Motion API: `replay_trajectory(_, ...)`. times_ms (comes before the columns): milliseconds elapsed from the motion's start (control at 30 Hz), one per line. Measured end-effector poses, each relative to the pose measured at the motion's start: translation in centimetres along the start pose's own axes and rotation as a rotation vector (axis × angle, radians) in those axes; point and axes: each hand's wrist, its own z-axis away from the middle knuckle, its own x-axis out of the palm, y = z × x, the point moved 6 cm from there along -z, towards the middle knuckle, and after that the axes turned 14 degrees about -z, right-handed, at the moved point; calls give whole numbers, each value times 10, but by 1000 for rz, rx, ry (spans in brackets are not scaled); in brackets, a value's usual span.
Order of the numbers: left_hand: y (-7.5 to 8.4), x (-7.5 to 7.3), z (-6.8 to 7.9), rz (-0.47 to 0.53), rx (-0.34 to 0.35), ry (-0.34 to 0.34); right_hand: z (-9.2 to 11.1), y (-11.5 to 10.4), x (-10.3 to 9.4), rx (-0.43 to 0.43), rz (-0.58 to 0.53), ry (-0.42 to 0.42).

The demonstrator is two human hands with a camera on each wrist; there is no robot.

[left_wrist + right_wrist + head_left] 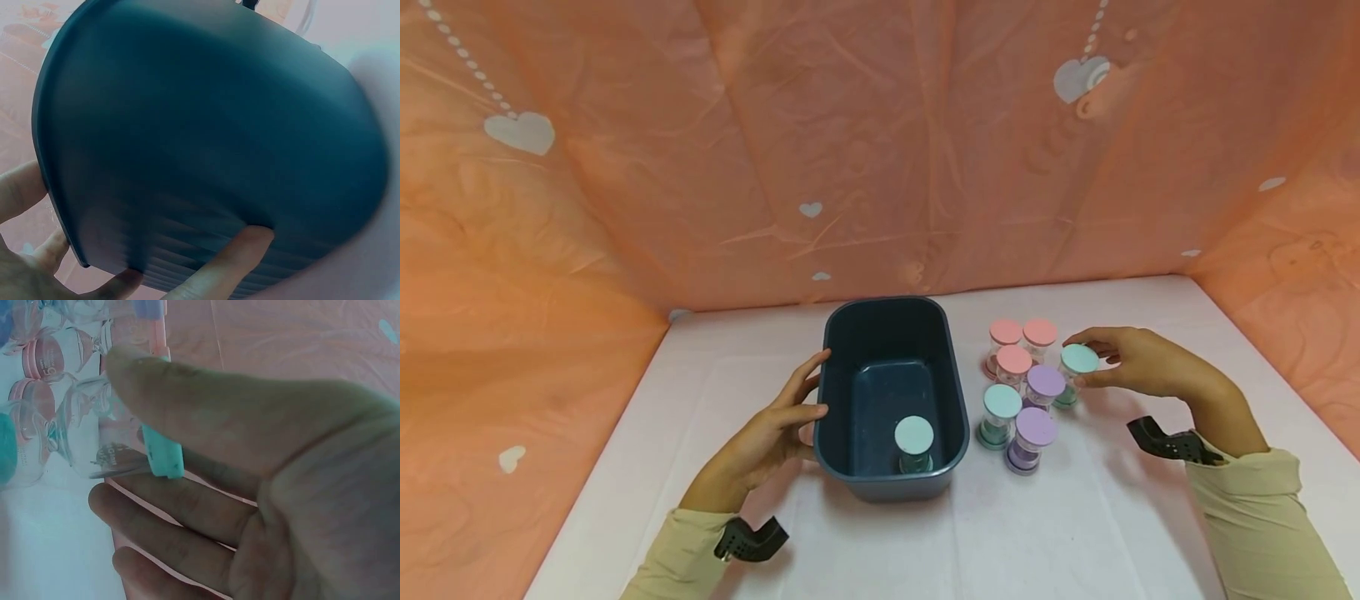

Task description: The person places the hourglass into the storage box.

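Note:
My right hand [1150, 362] pinches a mint-capped sand timer [1078, 358] near its top, thumb on one side and fingers on the other. In the right wrist view its clear glass bulbs narrow at the waist below the mint cap [164, 453]. My left hand [767, 442] rests its extended fingers against the left side of a dark blue bin [887, 387]. The left wrist view shows spread fingertips touching the bin's outer wall [187, 125]. Inside the bin, at its near end, another mint-capped sand timer [914, 435] stands upright.
Right of the bin stand three pink-capped sand timers [1013, 360], two purple-capped ones [1036, 427] and a mint-capped one [1002, 402], close together. A white cloth [1045, 542] covers the table. An orange curtain [880, 150] with hearts hangs behind and at both sides.

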Motion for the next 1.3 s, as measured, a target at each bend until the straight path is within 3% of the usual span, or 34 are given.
replay_trajectory(200, 1, 0, -1, 0, -1, 1, -1, 2, 0, 7, -9, -2)
replay_trajectory(567, -5, 0, 4, 16, -10, -13, 0, 5, -2, 34, 7, 70)
replay_trajectory(1300, -1, 1, 2, 3, 8, -5, 8, -8, -19, 94, 2, 193)
